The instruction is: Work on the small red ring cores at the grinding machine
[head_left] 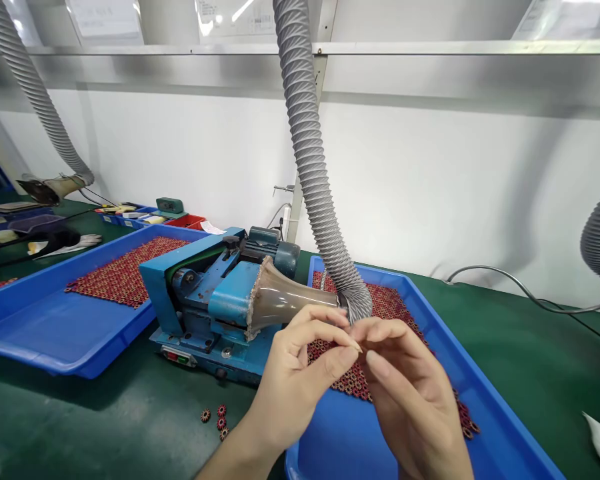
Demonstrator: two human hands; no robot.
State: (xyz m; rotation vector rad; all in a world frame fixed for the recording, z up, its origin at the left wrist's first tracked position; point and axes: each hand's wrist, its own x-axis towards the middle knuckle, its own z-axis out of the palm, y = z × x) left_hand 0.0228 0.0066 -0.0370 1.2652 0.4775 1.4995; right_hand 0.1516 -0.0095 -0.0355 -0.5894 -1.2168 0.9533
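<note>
Green bench mat under everything, two blue plastic trays on it. The one on my left and the one under my hands both hold sheets of small dark-red ring parts, packed in rows. Between the trays sits a blue belt grinder with a motor behind it. Its tan dust hood lies roughly level, long axis running left to right: wide mouth facing left onto the machine, narrow end going right into a ribbed grey duct that rises to the wall.

My hands are up over the near tray, just in front of the hood and not touching it. Left hand comes in from the bottom edge, forearm angled up and right, fingers curled, thumb pointing right. Right hand comes up from below, fingers bent back toward the left hand. Fingertips nearly meet, almost a pinch. Can't tell if anything is held there, too small to see, so its direction can't be told either.

Three or four loose ring parts lie on the mat left of my left wrist.
</note>
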